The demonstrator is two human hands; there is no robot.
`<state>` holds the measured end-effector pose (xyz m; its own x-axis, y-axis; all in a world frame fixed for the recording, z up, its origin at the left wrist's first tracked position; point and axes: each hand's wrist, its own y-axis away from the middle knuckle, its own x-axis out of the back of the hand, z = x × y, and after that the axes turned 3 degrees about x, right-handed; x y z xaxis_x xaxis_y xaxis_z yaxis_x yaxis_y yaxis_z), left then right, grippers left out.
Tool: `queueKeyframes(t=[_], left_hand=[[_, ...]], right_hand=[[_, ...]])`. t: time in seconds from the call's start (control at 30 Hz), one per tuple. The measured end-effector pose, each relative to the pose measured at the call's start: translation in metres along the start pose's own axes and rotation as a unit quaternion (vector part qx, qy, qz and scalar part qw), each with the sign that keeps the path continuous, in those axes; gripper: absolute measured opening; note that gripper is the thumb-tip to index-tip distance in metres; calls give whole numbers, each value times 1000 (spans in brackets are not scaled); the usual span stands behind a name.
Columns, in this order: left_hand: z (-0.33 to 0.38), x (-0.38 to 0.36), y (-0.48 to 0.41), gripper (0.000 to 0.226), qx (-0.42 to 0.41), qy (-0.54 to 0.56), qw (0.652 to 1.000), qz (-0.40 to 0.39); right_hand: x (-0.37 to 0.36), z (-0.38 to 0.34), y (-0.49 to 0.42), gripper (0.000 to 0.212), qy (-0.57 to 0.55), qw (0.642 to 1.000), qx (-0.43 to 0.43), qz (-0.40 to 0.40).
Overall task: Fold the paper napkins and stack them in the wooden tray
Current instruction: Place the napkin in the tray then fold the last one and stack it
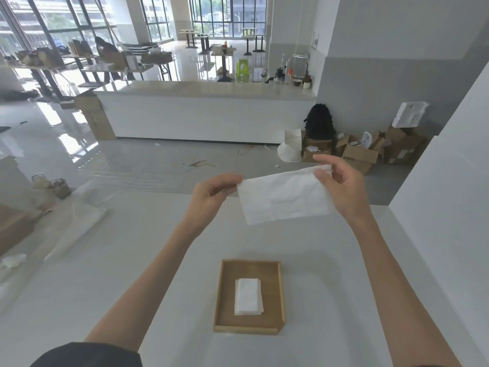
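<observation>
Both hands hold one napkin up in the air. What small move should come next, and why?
Probably bring the left hand toward the right hand to fold the napkin in half: it hangs wider than the folded stack in the tray.

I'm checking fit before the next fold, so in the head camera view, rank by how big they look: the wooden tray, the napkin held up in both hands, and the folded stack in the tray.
1. Held napkin and wooden tray: they look alike in area, and their distances from the camera differ, so unranked.
2. Folded stack: clearly smallest.
</observation>
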<state>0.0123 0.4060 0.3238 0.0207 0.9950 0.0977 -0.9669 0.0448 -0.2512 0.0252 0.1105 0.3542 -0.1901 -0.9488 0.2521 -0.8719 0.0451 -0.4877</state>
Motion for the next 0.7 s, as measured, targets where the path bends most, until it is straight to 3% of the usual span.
queueKeyframes(t=[0.13, 0.23, 0.3, 0.4, 0.53, 0.7], left_hand=[[7, -11, 9, 36, -56, -106, 992, 26], [20, -33, 6, 43, -56, -153, 985, -59], [26, -47, 2, 38, -33, -138, 983, -120], [27, -58, 0, 19, 0, -88, 984, -158], [7, -58, 15, 20, 45, -77, 978, -187], [-22, -47, 36, 19, 115, -162, 948, -247]], right_hand=[[-2, -20, -7, 41, 80, 986, 26, -142], [-15, -40, -14, 48, 138, 953, 41, -266], [-22, -50, -18, 49, 162, 936, 53, -307], [-24, -61, -24, 43, 175, 927, 60, -326], [-10, -73, -31, 37, 177, 930, 53, -317], [4, -81, -40, 34, 171, 933, 39, -313]])
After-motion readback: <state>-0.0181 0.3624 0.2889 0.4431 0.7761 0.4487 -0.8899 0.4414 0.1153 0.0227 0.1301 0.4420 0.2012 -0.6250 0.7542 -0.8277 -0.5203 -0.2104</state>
